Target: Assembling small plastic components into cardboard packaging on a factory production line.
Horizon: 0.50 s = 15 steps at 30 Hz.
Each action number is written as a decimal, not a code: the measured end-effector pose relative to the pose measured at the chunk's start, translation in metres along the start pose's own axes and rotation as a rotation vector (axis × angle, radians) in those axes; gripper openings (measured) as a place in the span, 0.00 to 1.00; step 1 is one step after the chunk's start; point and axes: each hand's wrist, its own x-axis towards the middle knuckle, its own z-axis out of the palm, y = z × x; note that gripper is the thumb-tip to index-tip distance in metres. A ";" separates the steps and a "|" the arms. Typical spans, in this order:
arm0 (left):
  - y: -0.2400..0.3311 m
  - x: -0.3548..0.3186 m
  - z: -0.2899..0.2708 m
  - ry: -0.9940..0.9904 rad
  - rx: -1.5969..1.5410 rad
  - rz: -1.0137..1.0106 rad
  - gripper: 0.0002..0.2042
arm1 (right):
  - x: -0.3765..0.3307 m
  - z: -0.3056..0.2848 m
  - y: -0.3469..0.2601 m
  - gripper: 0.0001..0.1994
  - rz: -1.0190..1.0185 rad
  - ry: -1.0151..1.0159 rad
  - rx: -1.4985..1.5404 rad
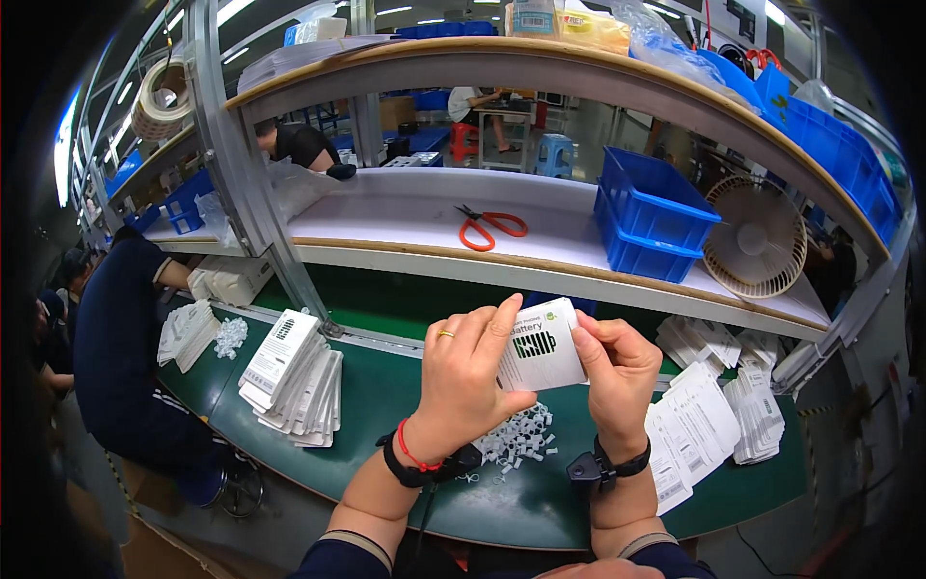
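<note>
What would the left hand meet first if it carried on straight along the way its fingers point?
The left hand points up and to the right, and its fingers already lie on the small white packet held by both hands. Past that comes the edge of the lower shelf, though depth is hard to judge.

Bright, even factory light fills the scene from ceiling strip lamps [231, 10] glowing along the top edge of the frame, one blown out to white at the far left. The white card [540, 344] at centre is sharp and well exposed; soft shadows fall beneath the shelf [540, 253] onto the green bench [386, 386]. Fisheye distortion bows the shelves and bench into arcs, and black vignetting closes off all four corners. Distant background figures look slightly soft.
</note>
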 end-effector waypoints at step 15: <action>-0.004 0.001 0.005 0.150 0.137 -0.117 0.42 | -0.006 0.023 0.017 0.19 -0.121 -0.134 -0.034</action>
